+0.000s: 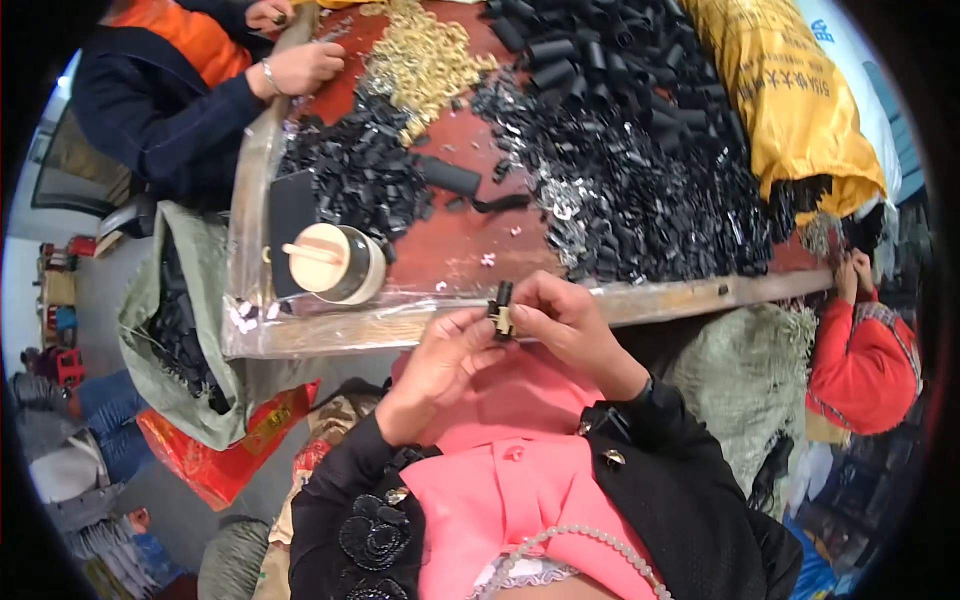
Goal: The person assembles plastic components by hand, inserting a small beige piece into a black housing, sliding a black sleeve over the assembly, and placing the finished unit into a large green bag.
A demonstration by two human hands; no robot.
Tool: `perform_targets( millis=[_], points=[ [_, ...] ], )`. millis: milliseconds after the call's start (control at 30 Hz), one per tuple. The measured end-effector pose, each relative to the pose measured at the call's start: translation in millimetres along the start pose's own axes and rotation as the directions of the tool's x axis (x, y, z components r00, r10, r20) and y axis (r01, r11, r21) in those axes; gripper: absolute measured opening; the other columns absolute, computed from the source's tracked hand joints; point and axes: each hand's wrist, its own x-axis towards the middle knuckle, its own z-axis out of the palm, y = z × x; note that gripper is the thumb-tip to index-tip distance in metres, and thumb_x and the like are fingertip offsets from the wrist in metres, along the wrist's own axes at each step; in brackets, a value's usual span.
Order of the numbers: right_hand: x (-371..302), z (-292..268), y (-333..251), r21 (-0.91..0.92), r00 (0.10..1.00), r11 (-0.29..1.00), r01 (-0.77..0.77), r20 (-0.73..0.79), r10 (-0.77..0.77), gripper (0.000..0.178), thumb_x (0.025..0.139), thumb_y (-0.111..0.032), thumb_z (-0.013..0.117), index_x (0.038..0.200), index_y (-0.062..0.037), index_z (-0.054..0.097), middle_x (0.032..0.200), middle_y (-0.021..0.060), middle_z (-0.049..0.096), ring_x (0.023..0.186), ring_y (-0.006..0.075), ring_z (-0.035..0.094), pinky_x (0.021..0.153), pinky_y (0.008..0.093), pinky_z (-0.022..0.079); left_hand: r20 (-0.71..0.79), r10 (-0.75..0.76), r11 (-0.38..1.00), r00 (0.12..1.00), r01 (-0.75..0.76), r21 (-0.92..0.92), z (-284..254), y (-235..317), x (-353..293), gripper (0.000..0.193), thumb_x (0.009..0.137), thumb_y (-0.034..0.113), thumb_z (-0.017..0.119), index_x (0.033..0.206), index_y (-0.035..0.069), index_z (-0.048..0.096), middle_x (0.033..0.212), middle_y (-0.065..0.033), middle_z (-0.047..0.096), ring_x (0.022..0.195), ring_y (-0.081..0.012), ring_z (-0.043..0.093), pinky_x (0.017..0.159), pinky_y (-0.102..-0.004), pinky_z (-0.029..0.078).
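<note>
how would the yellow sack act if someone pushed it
The yellow sack probably flexes, since its skin is creased. It may be heavy, as it bulges. Black pieces showing at its open end might spill.

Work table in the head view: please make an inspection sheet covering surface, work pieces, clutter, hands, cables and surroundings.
Surface: red table with wooden rim.
Work pieces: small black-and-gold piece in the hands; gold-coloured pieces and black pieces heaped on the table.
Clutter: lidded container near the edge.
Left hand: fingers on the small piece.
Right hand: pinches the same piece.
Cables: nothing seen.
Surroundings: dark-sleeved co-worker left, red-sleeved co-worker right; yellow sack.
</note>
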Motion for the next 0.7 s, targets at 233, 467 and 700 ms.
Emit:
perform_targets(
  millis=[233, 467, 700],
  points=[
    [2.1, 0.2, 8.5, 0.048, 0.997, 0.996, -0.071, -0.016, 0.072, 0.012, 0.078, -0.009, 0.055, 0.081, -0.0005, 0.048, 0.063, -0.0010, 0.050, 0.055, 0.0024, 0.044, 0.047, 0.0179, 0.036, -0.068, -0.021, 1.000, 0.997, 0.022, 0.013, 6.4, 2.1, 1.8, 0.025, 0.083, 0.012, 0.048, 0.103, -0.003, 0.049, 0.093, -0.0114, 0.057, 0.079, -0.0195, 0.059, 0.068, -0.0255, 0.050],
    [-0.1, -7.9, 22.1, 0.072, 0.999, 0.997, -0.026, -0.037, 0.029, 0.013, 0.078, -0.008, 0.057, 0.084, -0.0013, 0.047, 0.064, -0.0021, 0.047, 0.058, 0.0013, 0.042, 0.049, 0.0163, 0.035, -0.062, -0.058, 0.998, 0.996, 0.058, -0.001, 7.6, 2.7, 4.0, 0.026, 0.083, 0.012, 0.046, 0.103, -0.005, 0.048, 0.091, -0.0129, 0.057, 0.077, -0.0210, 0.059, 0.066, -0.0258, 0.051],
    [7.0, -70.8, 18.2, -0.671, 0.923, 0.740, 0.044, -0.257, -0.287, 0.010, 0.072, -0.005, 0.059, 0.080, -0.0015, 0.054, 0.065, 0.0019, 0.047, 0.056, 0.0084, 0.045, 0.050, 0.0201, 0.036, -0.015, 0.051, 0.998, 0.999, -0.052, -0.028, -5.9, 11.0, 3.9, 0.024, 0.083, 0.011, 0.046, 0.101, -0.005, 0.049, 0.090, -0.0139, 0.058, 0.077, -0.0191, 0.059, 0.068, -0.0249, 0.050]
  ],
)
